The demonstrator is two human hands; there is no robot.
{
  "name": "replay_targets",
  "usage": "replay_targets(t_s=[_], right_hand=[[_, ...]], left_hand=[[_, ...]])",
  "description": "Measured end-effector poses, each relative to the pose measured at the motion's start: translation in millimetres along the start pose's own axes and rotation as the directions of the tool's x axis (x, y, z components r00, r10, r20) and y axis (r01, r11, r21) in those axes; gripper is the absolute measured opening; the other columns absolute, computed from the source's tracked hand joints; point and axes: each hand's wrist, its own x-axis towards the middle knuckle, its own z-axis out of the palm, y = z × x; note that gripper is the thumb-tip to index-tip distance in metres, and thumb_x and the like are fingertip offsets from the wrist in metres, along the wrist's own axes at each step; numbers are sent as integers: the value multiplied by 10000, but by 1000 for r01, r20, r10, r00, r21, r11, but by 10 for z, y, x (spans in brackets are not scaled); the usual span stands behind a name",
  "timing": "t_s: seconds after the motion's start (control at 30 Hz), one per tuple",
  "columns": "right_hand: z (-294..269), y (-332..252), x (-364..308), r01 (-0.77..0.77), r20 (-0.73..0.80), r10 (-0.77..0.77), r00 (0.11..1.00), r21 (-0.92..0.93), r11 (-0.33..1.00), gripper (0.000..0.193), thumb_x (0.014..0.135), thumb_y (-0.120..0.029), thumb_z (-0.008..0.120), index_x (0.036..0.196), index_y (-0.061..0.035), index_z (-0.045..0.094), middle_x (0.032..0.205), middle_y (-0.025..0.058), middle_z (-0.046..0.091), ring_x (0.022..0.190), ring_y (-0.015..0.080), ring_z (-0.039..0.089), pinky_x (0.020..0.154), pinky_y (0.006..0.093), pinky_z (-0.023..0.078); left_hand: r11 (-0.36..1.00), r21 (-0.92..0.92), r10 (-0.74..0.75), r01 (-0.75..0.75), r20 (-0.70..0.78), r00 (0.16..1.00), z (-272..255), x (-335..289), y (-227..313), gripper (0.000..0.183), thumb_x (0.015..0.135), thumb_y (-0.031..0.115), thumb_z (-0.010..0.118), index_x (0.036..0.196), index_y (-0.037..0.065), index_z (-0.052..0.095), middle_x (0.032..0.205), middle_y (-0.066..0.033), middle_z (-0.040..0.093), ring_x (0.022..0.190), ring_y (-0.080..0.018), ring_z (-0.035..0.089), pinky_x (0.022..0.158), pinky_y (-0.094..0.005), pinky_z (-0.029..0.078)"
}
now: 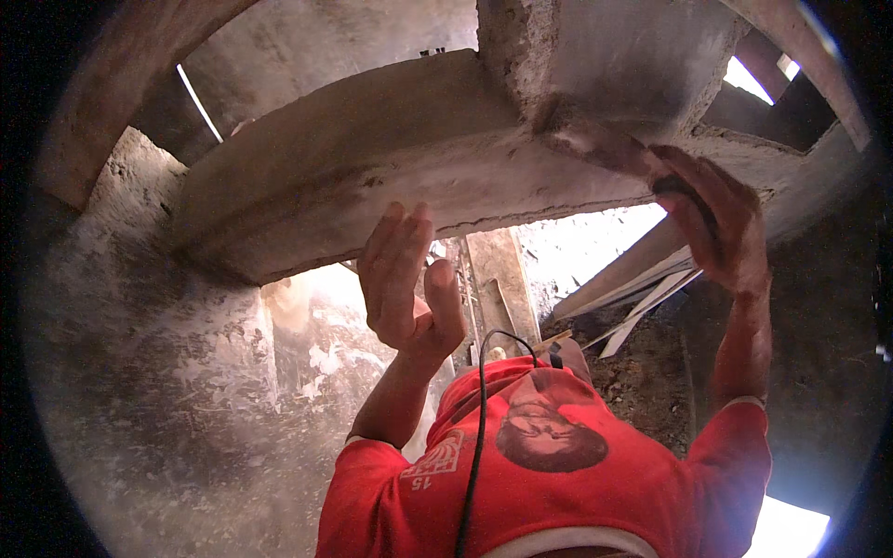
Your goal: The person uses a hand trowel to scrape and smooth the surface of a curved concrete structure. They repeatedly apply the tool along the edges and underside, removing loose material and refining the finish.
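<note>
Gripping a trowel-like tool [603, 149] in right hand [718, 219], with fingers wrapped around the dark grip and blade toward the concrete beam [326, 177]. Find tool at the right part of the beam, just beside the junction with the upright post [516, 56]. Can't confirm full blade contact; too blurred there. Probably held from the far end to keep knuckles off the concrete and put the forearm's push behind the blade. Raised to beam level, likely for a flat approach to that face.

Holding nothing visible in left hand [400, 279]: loosely open, with fingers up and slightly curled, thumb apart. Placed in front of the beam's lower edge, well left of the tool. Can't tell touching from hovering. Probably put there for balance or ready support, clear of the blade.

Surface: reads as grey concrete or plaster, smoother along the beam's face, with small pits and a ragged lower edge. Looks damp in patches, maybe just lighting.

Room: looks rough and unfinished. Left of and below the beam, see a mottled wall [167, 372] with pale, flaky spots. Below the beam's right part, note loose boards [625, 272] at a slant, near an overexposed bright patch [595, 237]. Above the beam's right end, see a bright gap [749, 82] to outside, apparently. Below the beam, in the foreground, see red shirt [595, 502] with a dark cable [483, 400] running down the front.
</note>
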Motion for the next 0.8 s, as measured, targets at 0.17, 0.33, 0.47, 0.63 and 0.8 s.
replay_targets(t_s=[0.17,0.33,0.47,0.63,0.8], right_hand=[[-196,-9,282,46,52,-48,998,35,998,417,932,-116,677,1332,-47,583,1008,156,717,861,247,727,710,376,580],[-298,-37,446,166,108,-160,981,-51,985,424,915,-83,686,1325,-57,584,1006,150,719,870,245,733,715,367,588],[-387,-102,514,139,132,-130,983,-62,988,421,880,-38,710,1289,-54,613,996,139,720,870,235,731,712,349,583],[-258,-153,535,135,130,-141,981,59,989,394,877,10,692,1263,-35,630,990,138,723,884,226,726,731,332,579],[-365,-63,467,97,54,-100,994,49,994,403,874,11,695,1269,-39,631,965,132,724,853,212,723,710,331,571]], left_hand=[[981,188,39,-50,58,998,124,-109,-77,528,1012,219,533,1457,-43,428,1513,-297,403,1453,-508,277,1165,-597,260],[970,240,6,-27,89,996,230,-139,-74,632,1029,291,509,1533,-30,301,1597,-326,201,1485,-541,120,1168,-658,156],[972,234,-42,25,68,997,273,-175,-66,651,1031,290,503,1542,-38,270,1602,-335,169,1485,-552,92,1172,-657,122],[980,190,-67,53,69,995,389,-236,-48,674,1032,284,496,1544,-66,231,1602,-352,130,1485,-558,66,1177,-651,94],[980,192,-77,61,79,994,443,-228,-27,689,1036,286,490,1548,-74,202,1602,-361,111,1489,-552,45,1179,-644,77]])
